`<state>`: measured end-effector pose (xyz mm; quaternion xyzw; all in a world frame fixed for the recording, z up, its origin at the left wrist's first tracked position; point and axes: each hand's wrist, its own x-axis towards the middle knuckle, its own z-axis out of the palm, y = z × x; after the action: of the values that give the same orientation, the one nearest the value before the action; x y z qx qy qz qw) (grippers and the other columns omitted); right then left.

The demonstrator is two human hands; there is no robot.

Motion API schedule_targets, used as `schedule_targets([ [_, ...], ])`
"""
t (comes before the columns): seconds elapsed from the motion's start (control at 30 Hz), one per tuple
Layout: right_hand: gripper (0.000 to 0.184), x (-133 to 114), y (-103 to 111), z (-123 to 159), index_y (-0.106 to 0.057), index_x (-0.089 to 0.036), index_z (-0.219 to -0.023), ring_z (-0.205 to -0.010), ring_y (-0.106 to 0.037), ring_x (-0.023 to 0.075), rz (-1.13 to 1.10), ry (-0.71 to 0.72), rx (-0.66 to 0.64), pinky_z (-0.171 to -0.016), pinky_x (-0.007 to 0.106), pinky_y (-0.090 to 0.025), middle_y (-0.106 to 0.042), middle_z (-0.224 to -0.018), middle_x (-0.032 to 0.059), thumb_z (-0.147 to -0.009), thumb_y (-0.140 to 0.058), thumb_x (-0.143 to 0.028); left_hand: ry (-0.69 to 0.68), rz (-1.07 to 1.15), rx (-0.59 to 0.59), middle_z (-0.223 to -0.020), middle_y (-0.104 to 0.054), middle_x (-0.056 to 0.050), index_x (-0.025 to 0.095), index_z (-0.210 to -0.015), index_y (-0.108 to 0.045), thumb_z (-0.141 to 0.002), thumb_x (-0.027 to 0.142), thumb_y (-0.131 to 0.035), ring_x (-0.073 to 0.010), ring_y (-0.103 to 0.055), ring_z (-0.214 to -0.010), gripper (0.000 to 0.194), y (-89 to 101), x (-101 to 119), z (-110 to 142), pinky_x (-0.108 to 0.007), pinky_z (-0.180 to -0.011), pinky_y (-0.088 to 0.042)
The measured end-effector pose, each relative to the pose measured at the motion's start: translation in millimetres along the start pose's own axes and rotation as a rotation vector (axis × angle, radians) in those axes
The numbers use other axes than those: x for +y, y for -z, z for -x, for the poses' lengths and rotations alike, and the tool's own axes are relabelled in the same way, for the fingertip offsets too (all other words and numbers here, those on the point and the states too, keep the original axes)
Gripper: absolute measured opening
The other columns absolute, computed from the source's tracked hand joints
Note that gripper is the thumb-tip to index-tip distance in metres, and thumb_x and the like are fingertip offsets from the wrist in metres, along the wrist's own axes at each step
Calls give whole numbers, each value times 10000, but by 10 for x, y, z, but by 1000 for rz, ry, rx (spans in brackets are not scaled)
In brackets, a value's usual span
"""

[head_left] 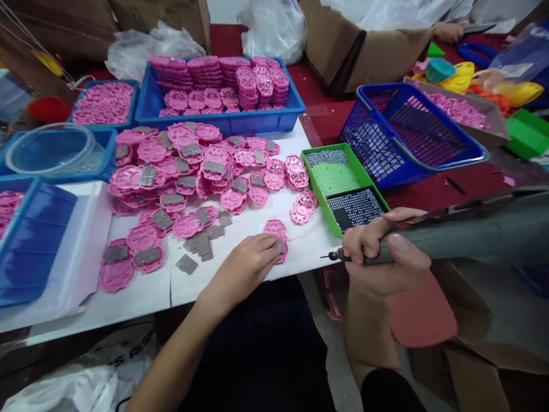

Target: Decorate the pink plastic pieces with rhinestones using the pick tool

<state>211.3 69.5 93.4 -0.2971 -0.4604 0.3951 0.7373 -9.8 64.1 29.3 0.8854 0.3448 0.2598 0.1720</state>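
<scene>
My left hand rests on the white table top, its fingers curled onto a pink plastic piece near the front edge. My right hand grips a grey electric screwdriver, its bit pointing left toward that piece, a short gap away. A heap of pink plastic pieces with grey metal plates lies behind my left hand. Loose grey plates lie beside the hand. A green tray of small screws sits just behind my right hand.
A blue bin of stacked pink pieces stands at the back, a smaller blue bin to its left. A blue mesh basket sits right of the green tray. Blue trays and a clear bowl are at left. Another person's hand is far back right.
</scene>
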Motion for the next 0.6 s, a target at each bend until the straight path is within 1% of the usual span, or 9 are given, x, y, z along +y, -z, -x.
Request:
schedule_targets([
  [0.13,154,34,-33,31,-661,-243,-983,-322,-369,84,-22,-22,-40,-359,245,-385,-438,-507,-105,-841,-602,-240,15,31,66,-1188,-740,-116,170,-1097,-682,-1012,107,-550,-261,-702,-1100,169,8,1,15,-413,-902,-582],
  [0.2,181,62,-71,68,-671,-253,-1018,-333,-375,86,-37,-36,-89,-358,245,-368,-435,-516,-102,-856,-596,-229,55,41,53,-1142,-746,-104,172,-1084,-677,-1013,115,-554,-256,-699,-1072,153,-12,44,-13,-415,-897,-571],
  [0.27,189,94,-112,99,-674,-262,-1039,-337,-379,90,-43,-44,-133,-351,250,-348,-431,-522,-98,-868,-601,-227,106,50,28,-1077,-749,-92,173,-1070,-667,-1014,146,-569,-257,-692,-1031,116,-68,126,-59,-421,-884,-562],
  [0.33,172,124,-146,116,-669,-275,-1036,-330,-368,93,-39,-44,-145,-345,260,-333,-420,-523,-97,-878,-611,-236,132,57,41,-1035,-747,-84,170,-1073,-653,-1004,171,-596,-268,-680,-1011,90,-170,235,-111,-428,-866,-555],
  [0.4,148,147,-165,116,-660,-288,-1023,-319,-344,92,-24,-45,-130,-336,268,-314,-406,-522,-99,-887,-617,-250,132,74,99,-1029,-745,-81,166,-1103,-636,-988,158,-610,-274,-671,-1011,118,-301,345,-154,-426,-854,-553],
  [0.5,114,169,-154,105,-645,-296,-1002,-311,-320,90,19,-58,-103,-329,267,-294,-386,-514,-103,-894,-622,-266,166,101,234,-1040,-741,-90,160,-1153,-612,-974,131,-610,-268,-667,-1021,181,-474,466,-182,-406,-858,-562],
  [0.53,107,174,-143,103,-639,-296,-998,-311,-317,89,35,-63,-100,-329,263,-294,-385,-512,-105,-896,-623,-270,183,102,272,-1049,-740,-98,159,-1164,-607,-974,131,-609,-268,-669,-1029,191,-509,488,-183,-400,-862,-567],
  [0.6,102,183,-119,105,-626,-296,-997,-312,-318,86,58,-78,-110,-336,256,-303,-396,-515,-109,-896,-625,-279,205,92,313,-1064,-740,-114,154,-1178,-601,-979,134,-605,-270,-676,-1046,201,-540,511,-179,-395,-872,-575],
])
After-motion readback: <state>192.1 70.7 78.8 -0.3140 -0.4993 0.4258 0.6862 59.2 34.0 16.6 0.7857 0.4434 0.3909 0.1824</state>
